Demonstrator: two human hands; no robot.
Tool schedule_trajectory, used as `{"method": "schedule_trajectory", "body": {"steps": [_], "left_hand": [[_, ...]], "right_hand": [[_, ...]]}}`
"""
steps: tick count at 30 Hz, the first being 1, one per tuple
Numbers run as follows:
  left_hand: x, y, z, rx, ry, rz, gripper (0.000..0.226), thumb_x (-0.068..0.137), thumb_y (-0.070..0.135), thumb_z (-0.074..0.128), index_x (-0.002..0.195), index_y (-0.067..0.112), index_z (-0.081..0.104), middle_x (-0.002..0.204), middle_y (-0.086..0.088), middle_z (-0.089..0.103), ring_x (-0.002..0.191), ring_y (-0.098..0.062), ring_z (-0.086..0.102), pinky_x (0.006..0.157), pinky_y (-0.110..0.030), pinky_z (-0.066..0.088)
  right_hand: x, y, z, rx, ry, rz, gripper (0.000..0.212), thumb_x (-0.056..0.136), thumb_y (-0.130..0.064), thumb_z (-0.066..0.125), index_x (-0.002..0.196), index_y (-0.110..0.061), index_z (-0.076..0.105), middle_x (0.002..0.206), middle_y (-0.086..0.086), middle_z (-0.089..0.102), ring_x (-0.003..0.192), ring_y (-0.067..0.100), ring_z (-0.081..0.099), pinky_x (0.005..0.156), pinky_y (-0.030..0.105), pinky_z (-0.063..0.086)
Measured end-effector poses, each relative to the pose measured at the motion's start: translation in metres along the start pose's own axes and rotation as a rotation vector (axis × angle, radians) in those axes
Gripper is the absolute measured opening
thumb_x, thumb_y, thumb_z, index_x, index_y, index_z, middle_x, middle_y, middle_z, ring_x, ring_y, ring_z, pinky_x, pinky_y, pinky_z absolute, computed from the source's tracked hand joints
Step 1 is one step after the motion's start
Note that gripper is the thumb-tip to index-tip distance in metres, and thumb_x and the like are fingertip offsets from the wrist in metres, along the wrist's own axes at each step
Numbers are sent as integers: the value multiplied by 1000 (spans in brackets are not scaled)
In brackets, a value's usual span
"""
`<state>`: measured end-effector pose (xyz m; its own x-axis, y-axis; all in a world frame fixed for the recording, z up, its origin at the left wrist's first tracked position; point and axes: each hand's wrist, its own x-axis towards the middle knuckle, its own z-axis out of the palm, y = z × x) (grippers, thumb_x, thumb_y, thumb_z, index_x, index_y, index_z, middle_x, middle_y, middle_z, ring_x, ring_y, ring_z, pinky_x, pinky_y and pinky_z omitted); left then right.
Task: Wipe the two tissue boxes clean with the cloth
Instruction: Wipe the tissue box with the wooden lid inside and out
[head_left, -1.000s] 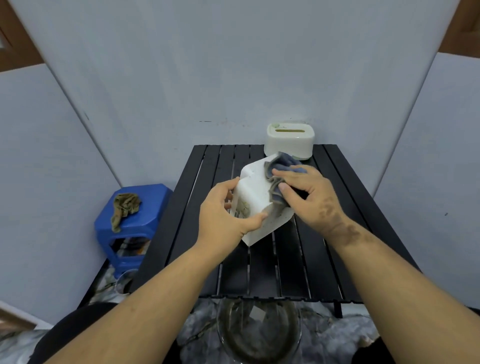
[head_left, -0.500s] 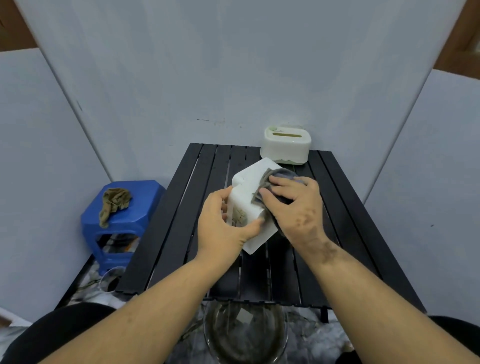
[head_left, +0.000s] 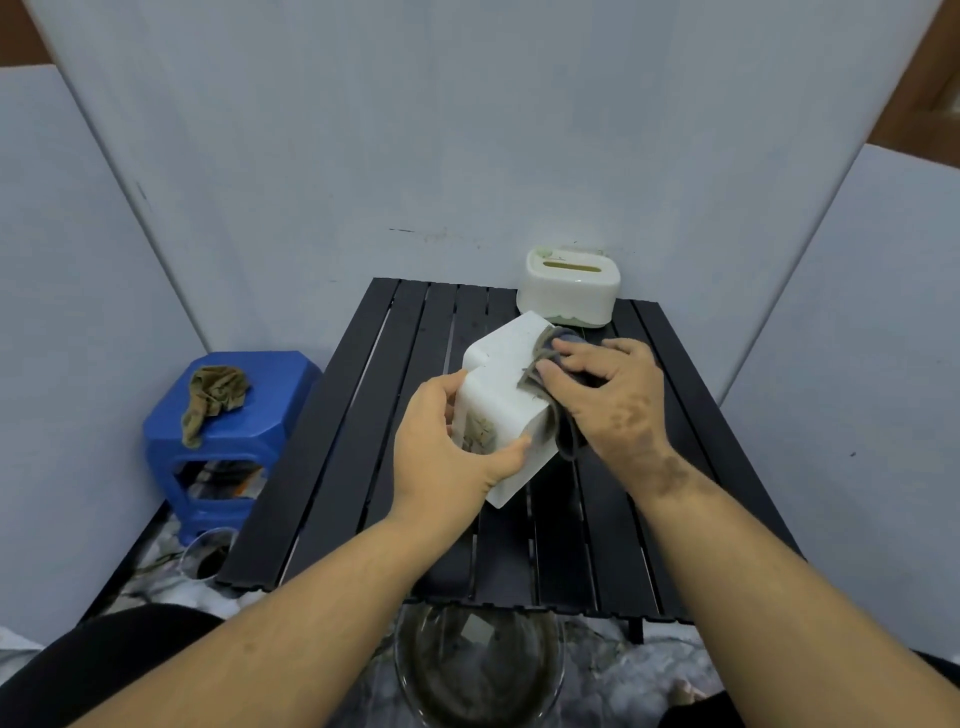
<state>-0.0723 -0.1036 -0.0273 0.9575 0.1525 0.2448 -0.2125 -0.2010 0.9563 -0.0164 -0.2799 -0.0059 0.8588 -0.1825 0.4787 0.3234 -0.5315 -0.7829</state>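
while the left hand grips the tilted near tissue box over the black table, the right hand presses a grey cloth to its side, fingers fairly straight.

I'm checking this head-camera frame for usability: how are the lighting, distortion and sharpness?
Head view: lighting is soft and even, with no harsh glare on the tilted tissue box; wide-angle distortion makes the wall panels lean outward and stretches the forearms; the left hand, right hand and cloth look fairly sharp; the basin at the bottom edge is dim and soft.
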Motion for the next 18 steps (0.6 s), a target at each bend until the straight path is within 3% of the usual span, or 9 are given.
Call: {"method": "schedule_trajectory", "body": {"steps": [3,6,8,11,14,18], "left_hand": [[1,-1,0,8,2,2,72,63,18,97,122,31,59,114,18,62,98,8,59,72,-8,49],[3,-2,-1,8,1,8,72,64,17,97,123,30,58,116,17,62,99,6,59,75,-8,50],[3,-2,-1,13,-2,11,72,65,18,97,125,29,58,117,17,61,101,3,60,76,-9,50],[3,-2,-2,31,5,19,73,64,20,97,125,30,58,118,18,60,102,0,60,77,-9,50],[3,-1,-2,23,-6,13,72,65,17,97,124,30,58,116,17,61,100,7,58,75,-7,48],[4,0,-1,-6,1,0,69,65,13,96,118,35,58,115,15,63,96,10,60,73,-7,48]], "right_hand": [[3,-1,0,-32,-40,-34,12,80,-31,81,90,-24,80,108,-16,73,129,13,48,115,43,32],[-9,-4,2,-107,-144,-176,24,90,-22,67,112,-18,76,123,-8,69,133,16,49,121,39,25],[-12,-6,-3,-128,-230,-267,34,87,-16,58,117,-12,73,127,-3,67,132,18,49,117,36,30],[6,0,-14,-151,-300,-366,31,84,-20,61,110,-13,76,120,-5,71,120,20,57,107,37,44],[15,5,-18,-119,-308,-265,35,83,-41,69,112,-22,76,124,-15,67,125,14,52,111,36,41],[-1,-2,1,15,-301,-136,26,81,-25,81,107,-22,77,124,-14,67,136,5,45,117,25,30]]}}
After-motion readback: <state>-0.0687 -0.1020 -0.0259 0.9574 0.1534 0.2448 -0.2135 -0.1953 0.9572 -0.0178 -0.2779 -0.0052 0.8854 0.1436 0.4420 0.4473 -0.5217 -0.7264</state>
